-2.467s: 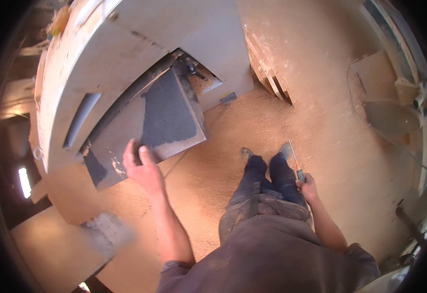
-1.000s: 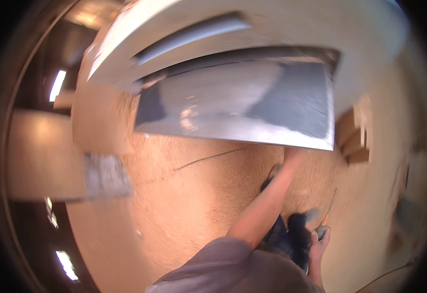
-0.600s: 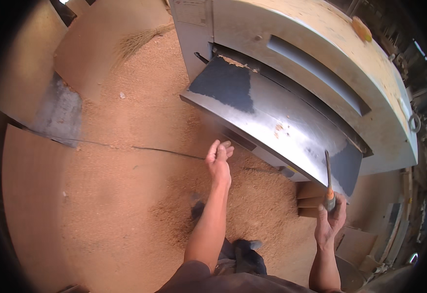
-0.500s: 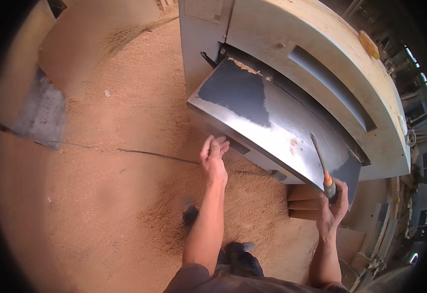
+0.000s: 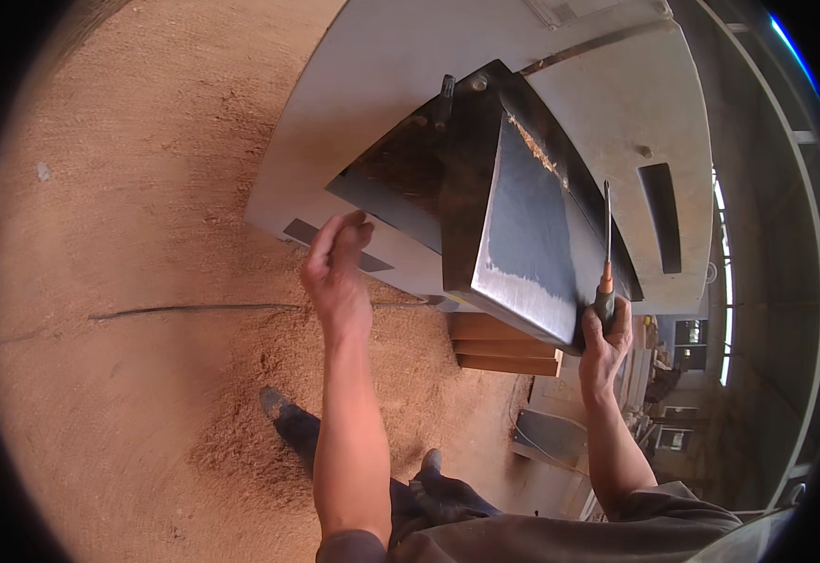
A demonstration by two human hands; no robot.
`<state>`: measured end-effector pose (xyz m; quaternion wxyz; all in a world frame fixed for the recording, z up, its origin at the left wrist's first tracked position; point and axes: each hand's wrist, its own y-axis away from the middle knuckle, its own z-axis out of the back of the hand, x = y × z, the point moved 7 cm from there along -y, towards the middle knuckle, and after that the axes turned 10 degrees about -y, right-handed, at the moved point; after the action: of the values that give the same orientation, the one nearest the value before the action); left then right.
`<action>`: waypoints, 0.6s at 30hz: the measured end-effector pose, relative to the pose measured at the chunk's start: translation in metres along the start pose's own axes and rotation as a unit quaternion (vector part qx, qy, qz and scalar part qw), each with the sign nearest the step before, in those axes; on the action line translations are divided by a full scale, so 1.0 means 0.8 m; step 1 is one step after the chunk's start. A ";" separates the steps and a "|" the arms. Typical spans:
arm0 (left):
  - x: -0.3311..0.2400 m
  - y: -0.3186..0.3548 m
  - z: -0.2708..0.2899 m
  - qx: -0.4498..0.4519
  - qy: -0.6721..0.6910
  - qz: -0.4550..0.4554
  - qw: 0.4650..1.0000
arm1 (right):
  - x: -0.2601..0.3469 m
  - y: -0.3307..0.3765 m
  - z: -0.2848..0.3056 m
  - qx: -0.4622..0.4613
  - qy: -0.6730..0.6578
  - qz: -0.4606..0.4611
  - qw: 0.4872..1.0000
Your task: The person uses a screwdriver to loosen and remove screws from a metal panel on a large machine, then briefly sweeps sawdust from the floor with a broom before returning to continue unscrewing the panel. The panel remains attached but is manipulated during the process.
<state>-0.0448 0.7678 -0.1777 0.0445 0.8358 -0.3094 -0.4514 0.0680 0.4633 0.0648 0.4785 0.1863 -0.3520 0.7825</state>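
Note:
A screwdriver (image 5: 606,272) with a long metal shank and an orange and dark handle points upward from my right hand (image 5: 602,347). My fingers are wrapped round its handle, beside the near edge of a steel machine table (image 5: 527,216) that has a dark patch on its top. My left hand (image 5: 337,267) is raised left of the table, with the fingers curled together; whether anything small is between them is hidden. Beyond that hand is the pale machine body (image 5: 307,141), with a dark opening under the table and a black-knobbed lever (image 5: 446,98) beside it.
Sawdust covers the floor (image 5: 166,206), heaped near my feet. A dark cable (image 5: 194,308) runs across it. Stacked brown boards (image 5: 504,345) lie below the table. Wood chips (image 5: 532,143) line the table's inner edge. A flat dark panel (image 5: 551,436) lies farther right.
My view has swung round toward the table's left end, showing the dark opening and lever. The left hand is now higher and farther left in view. The right hand keeps hold of the screwdriver.

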 end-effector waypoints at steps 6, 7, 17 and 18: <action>-0.056 -0.041 -0.101 0.091 -0.137 -0.112 0.980 | 0.022 0.002 -0.011 -0.016 0.067 0.016 0.997; -0.049 -0.050 -0.114 0.091 -0.109 -0.137 0.980 | 0.022 0.002 -0.011 -0.022 0.071 0.008 0.997; -0.057 -0.079 -0.152 0.041 -0.141 -0.180 0.973 | 0.010 0.010 -0.012 -0.049 0.096 -0.002 0.994; -0.058 -0.080 -0.152 0.047 -0.147 -0.173 0.973 | 0.010 0.010 -0.013 -0.049 0.094 0.001 0.994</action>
<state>0.0623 0.8207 -0.0951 -0.1195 0.8023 -0.1844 -0.5551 0.0575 0.4731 0.0598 0.5170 0.0880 -0.3435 0.7791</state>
